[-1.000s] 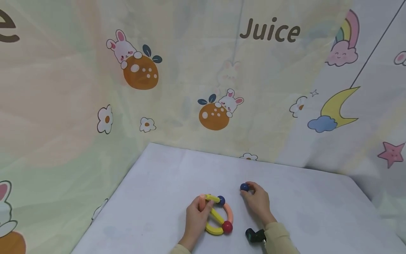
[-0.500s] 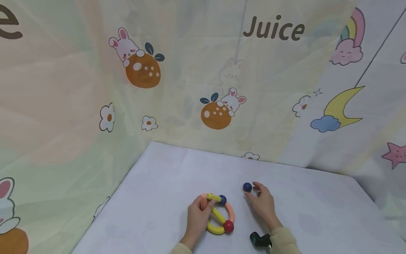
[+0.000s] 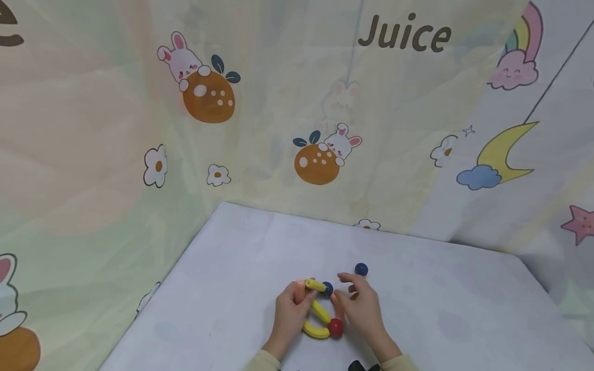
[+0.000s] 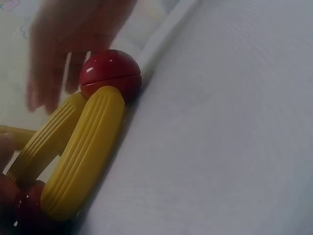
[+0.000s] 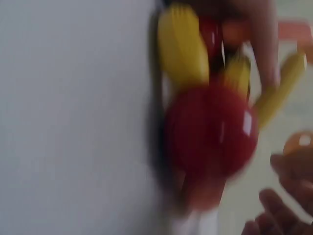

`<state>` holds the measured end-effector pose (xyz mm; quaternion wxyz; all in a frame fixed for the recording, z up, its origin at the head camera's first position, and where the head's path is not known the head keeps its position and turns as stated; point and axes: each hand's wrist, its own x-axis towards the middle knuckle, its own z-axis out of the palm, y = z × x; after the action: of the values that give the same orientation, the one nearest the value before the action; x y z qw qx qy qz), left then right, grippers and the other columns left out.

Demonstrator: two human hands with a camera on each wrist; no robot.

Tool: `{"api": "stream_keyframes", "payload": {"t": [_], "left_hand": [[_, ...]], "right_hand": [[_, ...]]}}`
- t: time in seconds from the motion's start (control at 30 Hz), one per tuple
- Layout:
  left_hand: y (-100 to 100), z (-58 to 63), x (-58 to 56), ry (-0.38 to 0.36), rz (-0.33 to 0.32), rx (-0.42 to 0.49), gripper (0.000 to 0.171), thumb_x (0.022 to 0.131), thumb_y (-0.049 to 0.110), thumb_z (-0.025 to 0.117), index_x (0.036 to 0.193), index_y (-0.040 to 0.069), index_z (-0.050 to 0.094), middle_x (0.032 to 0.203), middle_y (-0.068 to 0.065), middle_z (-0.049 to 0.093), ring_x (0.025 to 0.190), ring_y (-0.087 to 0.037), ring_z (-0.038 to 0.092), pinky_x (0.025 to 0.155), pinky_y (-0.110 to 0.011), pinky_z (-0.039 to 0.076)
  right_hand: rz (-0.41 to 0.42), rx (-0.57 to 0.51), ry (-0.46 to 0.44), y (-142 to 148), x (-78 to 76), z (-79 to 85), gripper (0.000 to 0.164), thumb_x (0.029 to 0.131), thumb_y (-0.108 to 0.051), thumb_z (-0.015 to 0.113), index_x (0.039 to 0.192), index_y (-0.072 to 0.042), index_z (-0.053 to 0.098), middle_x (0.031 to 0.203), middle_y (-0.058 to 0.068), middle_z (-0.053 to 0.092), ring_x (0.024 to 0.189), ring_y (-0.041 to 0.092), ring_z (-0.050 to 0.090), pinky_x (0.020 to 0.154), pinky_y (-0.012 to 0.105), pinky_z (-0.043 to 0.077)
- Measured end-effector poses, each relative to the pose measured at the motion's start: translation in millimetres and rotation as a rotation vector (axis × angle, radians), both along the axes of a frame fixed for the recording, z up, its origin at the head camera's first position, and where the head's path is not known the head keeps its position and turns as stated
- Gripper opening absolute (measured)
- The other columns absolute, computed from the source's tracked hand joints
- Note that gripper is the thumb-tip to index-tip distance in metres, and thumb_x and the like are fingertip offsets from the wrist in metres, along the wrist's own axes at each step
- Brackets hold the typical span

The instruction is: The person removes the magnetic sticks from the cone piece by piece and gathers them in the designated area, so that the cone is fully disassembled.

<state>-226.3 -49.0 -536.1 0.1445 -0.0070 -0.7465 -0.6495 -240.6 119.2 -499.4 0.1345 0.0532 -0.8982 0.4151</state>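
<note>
My left hand (image 3: 291, 312) grips the left side of a magnetic stick-and-ball build, made of yellow and salmon sticks. A yellow stick (image 3: 316, 285) at its top runs to a blue ball (image 3: 327, 289). Two yellow curved sticks (image 4: 85, 154) meet a large red ball (image 4: 111, 73) close to the tabletop. A second red ball (image 4: 30, 201) is partly hidden beside the left fingers. My right hand (image 3: 364, 309) is just right of the build, fingers apart, overlapping the salmon curved stick (image 3: 339, 309) in the head view. The right wrist view is blurred.
A loose blue ball (image 3: 361, 269) lies on the white tabletop (image 3: 260, 247) behind the right hand. A black object (image 3: 362, 366) shows at the bottom edge, by the right sleeve. A printed cloth wall (image 3: 260, 154) stands behind the table.
My right hand has let go of the loose blue ball, leaving it on the table, and moved left and nearer to the build. The left hand keeps its grip.
</note>
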Motion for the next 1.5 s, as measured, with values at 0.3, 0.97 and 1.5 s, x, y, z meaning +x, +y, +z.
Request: {"api": "stream_keyframes", "payload": {"t": [0.3, 0.97, 1.5], "left_hand": [[2, -3.5, -1.5, 0.027, -0.074, -0.038, 0.008, 0.087, 0.007, 0.070, 0.092, 0.008, 0.063, 0.088, 0.003, 0.062, 0.078, -0.009, 0.055, 0.062, -0.019, 0.043], [-12, 5.3, -8.2, -0.060, 0.280, 0.093, 0.059, 0.089, 0.011, 0.071, 0.140, 0.006, 0.043, 0.110, -0.005, 0.057, 0.090, -0.017, 0.059, 0.073, -0.021, 0.052], [1, 7.1, 7.4, 0.412, 0.062, -0.579, 0.033, 0.080, 0.011, 0.077, 0.113, 0.012, 0.070, 0.119, 0.000, 0.067, 0.123, -0.025, 0.056, 0.110, -0.060, 0.023]], "right_hand": [[0.183, 0.080, 0.245, -29, 10.6, 13.4, 0.032, 0.078, -0.009, 0.082, 0.104, -0.023, 0.070, 0.102, -0.013, 0.061, 0.078, 0.011, 0.059, 0.061, 0.021, 0.048], [-0.233, -0.126, -0.164, 42, 17.2, -2.4, 0.028, 0.090, -0.017, 0.069, 0.114, -0.006, 0.060, 0.098, 0.008, 0.066, 0.072, 0.015, 0.054, 0.056, 0.020, 0.043], [-0.083, 0.147, -0.303, 47, 38.2, -22.2, 0.024, 0.074, -0.034, 0.084, 0.087, -0.018, 0.071, 0.076, -0.008, 0.059, 0.070, 0.013, 0.048, 0.063, 0.029, 0.041]]}}
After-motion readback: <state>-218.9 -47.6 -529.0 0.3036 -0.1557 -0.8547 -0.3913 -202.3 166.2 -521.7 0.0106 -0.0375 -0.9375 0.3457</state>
